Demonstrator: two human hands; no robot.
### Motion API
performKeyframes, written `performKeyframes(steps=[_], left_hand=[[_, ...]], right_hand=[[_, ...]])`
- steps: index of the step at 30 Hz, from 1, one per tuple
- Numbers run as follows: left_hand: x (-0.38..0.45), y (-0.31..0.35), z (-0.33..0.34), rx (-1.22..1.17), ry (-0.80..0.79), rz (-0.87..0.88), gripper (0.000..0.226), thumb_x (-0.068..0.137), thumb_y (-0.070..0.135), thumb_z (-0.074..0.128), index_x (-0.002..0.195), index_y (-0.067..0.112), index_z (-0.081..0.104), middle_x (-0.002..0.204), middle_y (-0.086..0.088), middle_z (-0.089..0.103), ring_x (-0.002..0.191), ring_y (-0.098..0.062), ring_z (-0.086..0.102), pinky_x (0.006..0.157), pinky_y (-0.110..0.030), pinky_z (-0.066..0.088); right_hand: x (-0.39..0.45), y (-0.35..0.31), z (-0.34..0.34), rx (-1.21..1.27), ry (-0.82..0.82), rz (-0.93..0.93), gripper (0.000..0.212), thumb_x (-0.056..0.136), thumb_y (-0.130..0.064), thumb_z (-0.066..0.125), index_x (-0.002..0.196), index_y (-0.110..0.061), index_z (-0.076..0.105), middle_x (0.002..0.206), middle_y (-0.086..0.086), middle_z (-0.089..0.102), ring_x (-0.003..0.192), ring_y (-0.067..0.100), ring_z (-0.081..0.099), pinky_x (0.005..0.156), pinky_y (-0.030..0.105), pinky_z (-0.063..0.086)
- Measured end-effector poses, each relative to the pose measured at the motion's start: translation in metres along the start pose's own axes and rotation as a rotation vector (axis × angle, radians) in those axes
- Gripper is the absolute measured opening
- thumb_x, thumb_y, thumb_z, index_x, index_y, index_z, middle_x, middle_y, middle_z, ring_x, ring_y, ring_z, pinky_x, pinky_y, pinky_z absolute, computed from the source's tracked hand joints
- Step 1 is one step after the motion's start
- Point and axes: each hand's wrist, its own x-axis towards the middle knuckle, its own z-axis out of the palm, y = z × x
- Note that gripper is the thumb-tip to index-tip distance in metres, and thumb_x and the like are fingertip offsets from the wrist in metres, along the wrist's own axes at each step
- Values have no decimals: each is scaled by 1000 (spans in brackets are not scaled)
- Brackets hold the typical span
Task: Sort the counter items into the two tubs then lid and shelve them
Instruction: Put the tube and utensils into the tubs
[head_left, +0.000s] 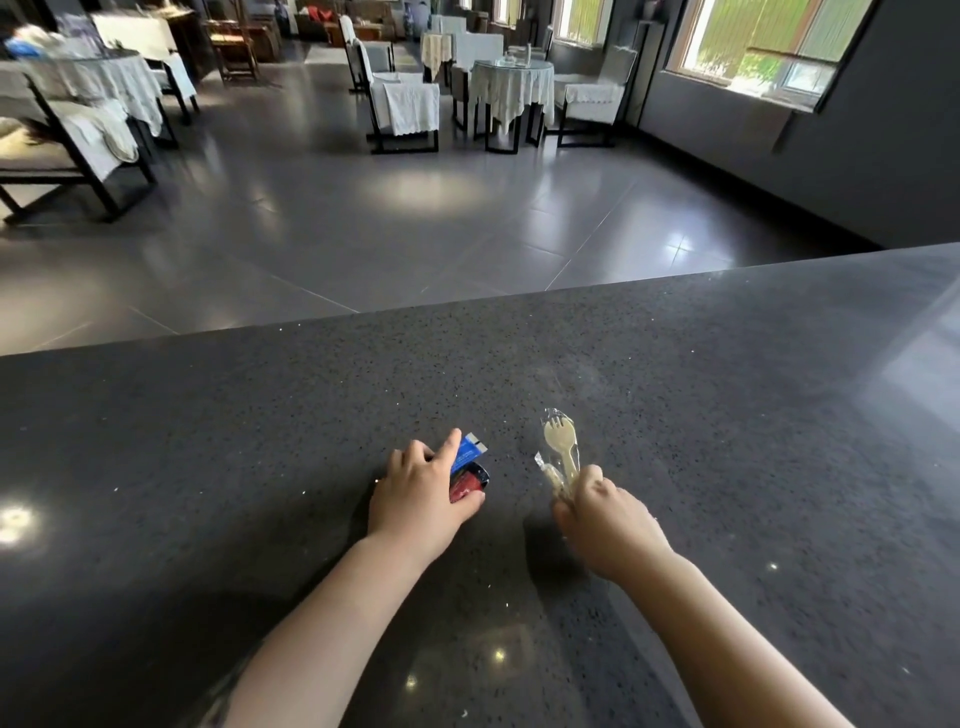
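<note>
The packets (469, 467), one blue and one red, lie on the counter (727, 415) under the left hand (423, 493); its thumb and fingers curl round them while the forefinger lies straight along the blue one. Just beside them, the right hand (605, 519) clenches the handle end of a wrapped spork (562, 441), whose head points away from the person; a second wrapped piece (549, 473) sticks out of the same grip. Whether the spork rests on the counter or is lifted cannot be told.

The task looks to be at its start or in the gathering stage: items are being picked up, and no tub, lid or shelf is in view, so sorting, lidding and shelving all appear left to do.

The counter is dark speckled stone, glossy, with light spots reflected on it. Beyond its far edge lies a grey tiled floor (363, 218), then tables (511, 83) with pale cloths, covered chairs (405, 98), and windows (769, 47) on the right wall.
</note>
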Motion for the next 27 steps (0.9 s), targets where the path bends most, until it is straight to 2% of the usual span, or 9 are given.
performKeyframes(steps=[4,10,17,21,25,27], left_hand=[[-20,-9,-7,49,-83,-37,80,84,59,51,148,30,13,131,-10,40,121,-26,39,94,-36,42],[-80,-37,-16,106,-72,-157,72,84,56,51,140,23,21,127,-11,43,117,-29,44,90,-37,43],[-158,-87,-36,20,32,-258,58,86,55,52,130,22,33,118,-6,47,111,-25,48,88,-34,43],[-206,-127,-55,-1,112,-368,55,85,55,53,126,22,36,114,-5,49,108,-25,50,85,-34,43],[-268,-178,-77,-36,221,-473,59,83,56,54,128,23,37,112,-4,49,106,-25,50,85,-35,46],[-307,-205,-88,-42,287,-539,59,81,56,56,128,23,40,109,-4,50,104,-24,50,83,-34,47]], right_hand=[[-21,-7,5,65,-73,-29,28,98,-37,40,92,-10,33,101,15,62,92,34,59,69,35,41],[-67,-20,20,91,-72,-85,28,97,-35,40,89,-10,32,96,14,61,89,34,59,67,36,41],[-102,-67,38,47,-103,-255,28,94,-38,42,88,-14,30,83,4,50,74,28,45,63,34,35],[-118,-118,62,-3,-150,-425,27,94,-38,43,89,-14,30,83,1,47,85,31,52,64,34,35],[-148,-179,85,-53,-202,-604,24,94,-36,43,91,-15,30,84,-1,46,77,24,43,64,34,35],[-172,-211,98,-79,-233,-672,23,95,-35,42,93,-15,32,85,2,50,78,25,47,64,34,35]])
